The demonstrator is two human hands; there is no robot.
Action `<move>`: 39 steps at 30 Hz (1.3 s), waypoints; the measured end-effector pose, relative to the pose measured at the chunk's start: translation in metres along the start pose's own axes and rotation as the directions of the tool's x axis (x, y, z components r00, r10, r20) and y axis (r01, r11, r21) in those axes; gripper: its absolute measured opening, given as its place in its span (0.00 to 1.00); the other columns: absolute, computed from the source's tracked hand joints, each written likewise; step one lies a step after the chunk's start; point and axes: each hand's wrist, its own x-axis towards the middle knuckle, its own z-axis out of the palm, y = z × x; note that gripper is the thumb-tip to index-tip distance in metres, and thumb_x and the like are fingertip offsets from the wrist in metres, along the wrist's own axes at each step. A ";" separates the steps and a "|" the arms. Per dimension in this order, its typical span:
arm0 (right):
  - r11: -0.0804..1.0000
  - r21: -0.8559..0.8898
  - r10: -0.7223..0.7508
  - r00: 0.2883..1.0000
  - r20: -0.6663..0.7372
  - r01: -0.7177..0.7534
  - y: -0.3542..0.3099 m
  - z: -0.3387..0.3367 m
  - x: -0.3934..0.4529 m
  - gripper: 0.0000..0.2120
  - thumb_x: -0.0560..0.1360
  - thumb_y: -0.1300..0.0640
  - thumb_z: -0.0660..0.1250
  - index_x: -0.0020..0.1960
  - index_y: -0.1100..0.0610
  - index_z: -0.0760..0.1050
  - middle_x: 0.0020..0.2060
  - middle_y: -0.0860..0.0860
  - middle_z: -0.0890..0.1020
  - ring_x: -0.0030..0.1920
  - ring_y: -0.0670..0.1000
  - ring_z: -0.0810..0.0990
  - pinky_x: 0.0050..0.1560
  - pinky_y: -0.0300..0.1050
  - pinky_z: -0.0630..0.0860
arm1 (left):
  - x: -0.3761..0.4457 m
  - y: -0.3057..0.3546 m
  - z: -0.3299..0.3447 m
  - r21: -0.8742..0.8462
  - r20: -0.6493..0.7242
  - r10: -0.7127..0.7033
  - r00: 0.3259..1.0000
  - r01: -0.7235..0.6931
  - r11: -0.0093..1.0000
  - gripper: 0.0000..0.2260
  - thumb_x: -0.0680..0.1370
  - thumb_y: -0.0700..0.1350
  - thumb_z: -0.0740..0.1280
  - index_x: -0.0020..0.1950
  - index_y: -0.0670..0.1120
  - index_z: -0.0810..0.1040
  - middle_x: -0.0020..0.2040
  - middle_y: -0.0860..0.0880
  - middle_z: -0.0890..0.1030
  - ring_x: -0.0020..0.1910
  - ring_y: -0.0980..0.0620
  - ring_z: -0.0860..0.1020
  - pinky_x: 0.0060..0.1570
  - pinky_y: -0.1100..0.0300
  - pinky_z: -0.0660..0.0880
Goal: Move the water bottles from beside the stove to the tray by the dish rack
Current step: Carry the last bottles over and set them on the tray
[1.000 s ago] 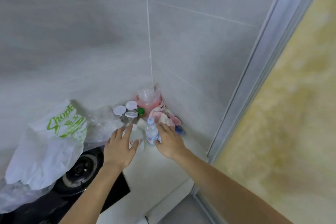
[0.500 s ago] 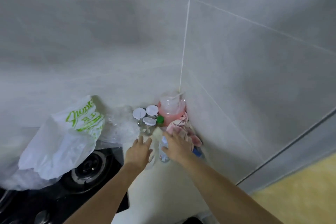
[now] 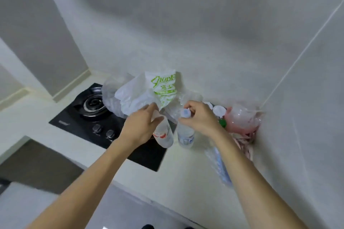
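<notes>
Two clear plastic water bottles are lifted just right of the black gas stove [image 3: 89, 117]. My left hand [image 3: 141, 126] grips the upper part of the red-labelled bottle [image 3: 164, 134], which tilts with its base toward me. My right hand [image 3: 200, 117] holds the blue-capped, blue-labelled bottle [image 3: 186, 134] by its neck, nearly upright. Both bottles hang close together over the stove's right edge and the white counter [image 3: 186, 173]. No tray or dish rack is in view.
A white plastic bag with green print [image 3: 149, 93] lies over the stove's back right. Jars with white lids [image 3: 219, 110], a green cap [image 3: 222, 122], a pink jug [image 3: 242, 121], a pink cloth and a clear wrapper [image 3: 219, 165] crowd the wall corner at right.
Both hands closed round the bottles and lifted them off the counter near the corner. The camera swung left, bringing the stove into view.
</notes>
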 end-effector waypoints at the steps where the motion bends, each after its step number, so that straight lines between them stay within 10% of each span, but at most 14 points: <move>1: 0.998 0.033 -0.053 0.998 0.027 0.052 -0.022 0.003 0.004 0.10 0.67 0.55 0.77 0.42 0.51 0.76 0.28 0.39 0.76 0.30 0.41 0.71 0.35 0.41 0.68 | -0.011 -0.008 -0.022 -0.001 -0.048 -0.022 0.999 0.022 1.000 0.11 0.82 0.57 0.64 0.54 0.50 0.70 0.49 0.50 0.79 0.44 0.43 0.77 0.45 0.46 0.76; 15: 0.812 0.368 -0.569 0.756 0.324 0.453 -0.364 0.230 -0.007 0.08 0.69 0.60 0.79 0.42 0.57 0.79 0.33 0.47 0.77 0.34 0.46 0.73 0.39 0.43 0.72 | -0.261 -0.213 -0.286 0.113 -0.492 -0.354 0.796 0.461 0.880 0.14 0.81 0.61 0.63 0.53 0.52 0.73 0.47 0.52 0.80 0.45 0.45 0.76 0.41 0.49 0.74; 25: 0.677 0.623 -0.736 0.374 0.564 0.392 -0.584 0.458 -0.078 0.09 0.67 0.58 0.78 0.42 0.57 0.79 0.35 0.51 0.76 0.31 0.46 0.69 0.30 0.41 0.65 | -0.474 -0.353 -0.413 0.044 -0.632 -0.548 0.548 0.731 0.681 0.10 0.81 0.64 0.63 0.49 0.60 0.67 0.43 0.54 0.77 0.44 0.45 0.76 0.40 0.51 0.68; 39: 0.539 0.779 -0.763 -0.204 0.613 0.322 -0.816 0.791 -0.156 0.09 0.70 0.64 0.79 0.44 0.62 0.80 0.39 0.61 0.81 0.38 0.47 0.75 0.41 0.39 0.72 | -0.667 -0.557 -0.504 -0.283 -0.634 -0.774 0.010 0.927 0.244 0.16 0.78 0.64 0.67 0.45 0.53 0.72 0.38 0.53 0.80 0.36 0.51 0.81 0.45 0.48 0.77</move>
